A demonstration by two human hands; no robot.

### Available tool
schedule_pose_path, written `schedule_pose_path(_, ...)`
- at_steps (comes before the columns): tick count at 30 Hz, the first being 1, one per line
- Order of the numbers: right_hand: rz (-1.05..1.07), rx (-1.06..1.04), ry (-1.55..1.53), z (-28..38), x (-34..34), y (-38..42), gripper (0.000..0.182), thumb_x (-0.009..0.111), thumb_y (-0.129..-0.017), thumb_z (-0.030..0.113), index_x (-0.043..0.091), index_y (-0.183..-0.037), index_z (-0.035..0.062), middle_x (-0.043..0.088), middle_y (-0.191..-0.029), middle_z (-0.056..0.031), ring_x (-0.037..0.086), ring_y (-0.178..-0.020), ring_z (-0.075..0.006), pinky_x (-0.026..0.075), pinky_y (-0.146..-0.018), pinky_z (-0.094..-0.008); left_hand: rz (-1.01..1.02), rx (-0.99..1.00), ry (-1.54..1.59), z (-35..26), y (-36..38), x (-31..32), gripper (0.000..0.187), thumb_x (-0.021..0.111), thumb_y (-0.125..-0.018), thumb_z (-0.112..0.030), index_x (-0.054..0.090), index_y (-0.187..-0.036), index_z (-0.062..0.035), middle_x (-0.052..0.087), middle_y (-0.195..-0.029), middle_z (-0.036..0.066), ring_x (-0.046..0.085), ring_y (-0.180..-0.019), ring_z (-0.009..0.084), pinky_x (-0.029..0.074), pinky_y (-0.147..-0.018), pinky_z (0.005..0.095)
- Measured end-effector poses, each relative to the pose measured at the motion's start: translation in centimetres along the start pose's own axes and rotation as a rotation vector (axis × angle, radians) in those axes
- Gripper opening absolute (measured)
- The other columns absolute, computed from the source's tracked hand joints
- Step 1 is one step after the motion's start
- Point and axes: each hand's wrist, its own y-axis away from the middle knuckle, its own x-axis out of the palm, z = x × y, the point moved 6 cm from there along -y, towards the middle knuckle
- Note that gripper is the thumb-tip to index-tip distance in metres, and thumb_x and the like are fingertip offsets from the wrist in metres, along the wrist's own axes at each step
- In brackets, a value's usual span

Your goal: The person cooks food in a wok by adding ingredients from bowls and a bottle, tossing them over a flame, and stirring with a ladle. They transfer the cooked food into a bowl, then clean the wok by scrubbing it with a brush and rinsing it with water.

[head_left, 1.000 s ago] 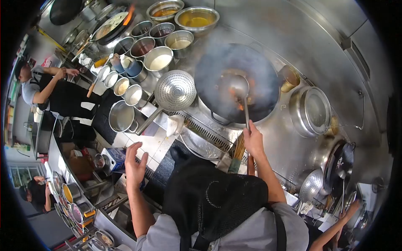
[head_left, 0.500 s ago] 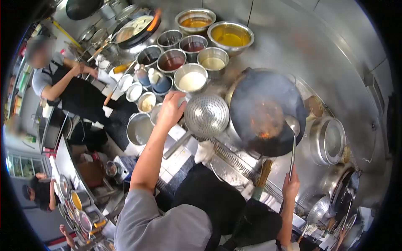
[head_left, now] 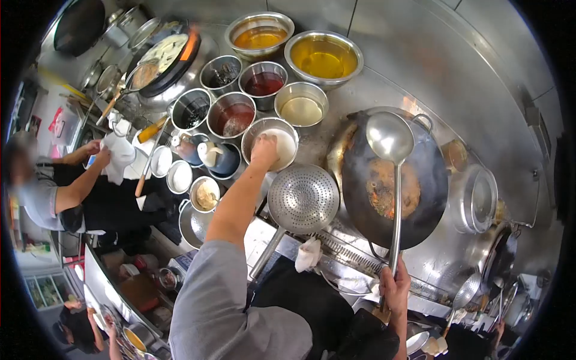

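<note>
My left hand reaches into a metal pot of white liquid; its fingertips are hidden from view. A ladle is in my right hand, which wraps round the lower handle. The ladle's bowl is raised over the wok, near its far rim. Inside the wok, brownish food in liquid shows below the ladle, with some steam. Between my left forearm and the wok lies a perforated strainer, its handle pointing towards me.
Metal pots of dark and red sauce and two bowls of yellow oil stand at the back. Squeeze bottles are left of my hand. A lidded pot stands right of the wok. A co-worker holding a white cloth stands at left.
My left hand has moved from beside the strainer into the pot of white liquid. The ladle has risen out of the wok's right side to above it. Smoke has thinned and liquid now shows.
</note>
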Motion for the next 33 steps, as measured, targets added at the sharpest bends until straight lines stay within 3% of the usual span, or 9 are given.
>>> schedule_pose_path(2,0.045,0.032,-0.015,0.4,1.5,0.0,0.051,0.057,-0.098,0.009,0.039,-0.146,0.0014,0.047,-0.065,0.0048,0.042,-0.048,-0.0041,0.036,-0.042,-0.0200,-0.004,0.012,-0.021,-0.5,0.1,0.1,0.051,0.071,-0.081,-0.026,0.054,-0.124,-0.0034,0.068,-0.112,0.016,0.050,-0.128,0.0320,0.041,-0.107,0.0407)
schedule_pose_path(8,0.213,0.131,-0.134,2.9,4.8,-0.4,0.050,0.056,-0.099,0.012,0.039,-0.145,0.0013,0.048,-0.063,0.0013,0.044,-0.046,-0.0065,0.039,-0.042,-0.0231,-0.005,-0.057,0.045,-0.2,-1.6,1.4,0.047,0.071,-0.078,-0.020,0.056,-0.121,-0.0046,0.068,-0.113,0.016,0.055,-0.123,0.0319,0.047,-0.101,0.0405)
schedule_pose_path(12,0.341,0.268,-0.229,3.0,6.2,-1.0,0.044,0.057,-0.099,0.012,0.045,-0.140,0.0060,0.047,-0.062,0.0005,0.045,-0.045,-0.0079,0.039,-0.042,-0.0245,-0.100,-0.033,0.090,0.4,-2.0,2.4,0.035,0.068,-0.079,-0.014,0.062,-0.112,-0.0057,0.067,-0.114,0.018,0.066,-0.106,0.0360,0.053,-0.093,0.0447)
schedule_pose_path(16,0.395,0.268,-0.304,3.4,6.9,-1.7,0.040,0.058,-0.099,0.016,0.047,-0.137,0.0084,0.046,-0.063,0.0014,0.045,-0.046,-0.0078,0.040,-0.042,-0.0250,-0.138,-0.004,0.109,1.8,-3.6,3.9,0.034,0.073,-0.075,-0.019,0.066,-0.107,-0.0087,0.068,-0.111,0.019,0.067,-0.103,0.0348,0.054,-0.090,0.0445)
schedule_pose_path(20,0.444,0.273,-0.308,3.0,7.0,-2.0,0.039,0.056,-0.100,0.017,0.046,-0.137,0.0091,0.047,-0.064,0.0007,0.044,-0.043,-0.0071,0.039,-0.040,-0.0244,-0.158,-0.011,0.371,1.6,-2.3,0.6,0.030,0.075,-0.073,-0.023,0.071,-0.099,-0.0098,0.071,-0.101,0.016,0.070,-0.094,0.0320,0.055,-0.085,0.0429)
schedule_pose_path(22,0.459,0.273,-0.284,2.9,6.9,-1.9,0.039,0.057,-0.100,0.017,0.046,-0.136,0.0087,0.047,-0.063,0.0011,0.044,-0.043,-0.0071,0.039,-0.040,-0.0242,-0.368,0.170,0.650,-1.4,-0.5,-5.9,0.024,0.077,-0.073,-0.021,0.074,-0.091,-0.0067,0.072,-0.085,0.014,0.070,-0.080,0.0277,0.054,-0.076,0.0373)
schedule_pose_path(25,0.486,0.286,-0.321,2.9,6.6,-1.4,0.036,0.059,-0.100,0.021,0.048,-0.132,0.0087,0.047,-0.063,0.0017,0.044,-0.044,-0.0074,0.040,-0.040,-0.0251,-0.420,0.343,0.639,-7.5,3.0,-13.2,0.027,0.078,-0.074,-0.023,0.074,-0.095,-0.0055,0.072,-0.083,0.014,0.070,-0.077,0.0261,0.054,-0.072,0.0365)
schedule_pose_path(29,0.565,0.271,-0.348,3.7,6.2,-0.7,0.042,0.060,-0.100,0.023,0.046,-0.136,0.0093,0.047,-0.064,0.0021,0.045,-0.044,-0.0076,0.041,-0.040,-0.0260,-0.416,0.526,0.528,-11.8,2.6,-14.4,0.024,0.078,-0.076,-0.022,0.074,-0.095,-0.0079,0.072,-0.085,0.013,0.071,-0.079,0.0284,0.055,-0.073,0.0390)
schedule_pose_path(33,0.546,0.235,-0.341,5.2,5.6,0.6,0.025,0.061,-0.099,0.022,0.053,-0.119,0.0090,0.045,-0.060,0.0022,0.043,-0.042,-0.0058,0.039,-0.038,-0.0242,-0.459,0.463,0.402,-13.7,4.6,-17.2,0.017,0.078,-0.076,-0.022,0.071,-0.086,-0.0102,0.072,-0.083,0.014,0.069,-0.080,0.0334,0.054,-0.073,0.0440)
